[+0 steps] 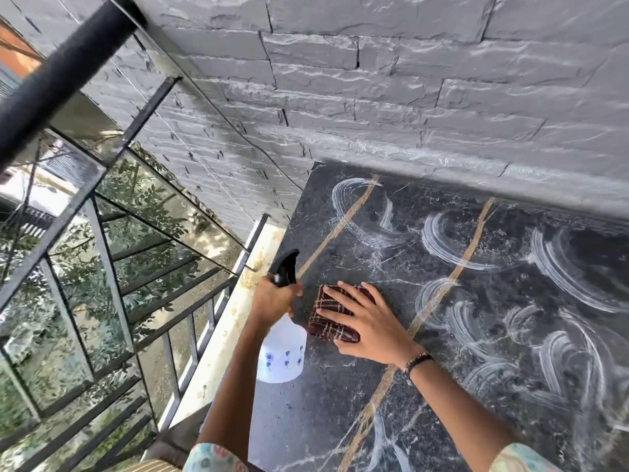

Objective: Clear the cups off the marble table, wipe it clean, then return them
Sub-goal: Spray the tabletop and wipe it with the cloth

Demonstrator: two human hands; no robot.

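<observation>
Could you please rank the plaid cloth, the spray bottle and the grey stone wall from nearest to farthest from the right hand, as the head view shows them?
From the right hand:
1. Plaid cloth, directly under the fingers, on the marble table.
2. Spray bottle, just left, held by the left hand.
3. Grey stone wall, beyond the table's far edge.

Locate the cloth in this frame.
In the head view, the folded dark red cloth lies near the marble table's left edge, under the right hand, beside the spray bottle.

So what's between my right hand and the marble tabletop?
In the head view, a folded dark red plaid cloth lies under the right hand, pressed flat onto the black marble table.
</observation>
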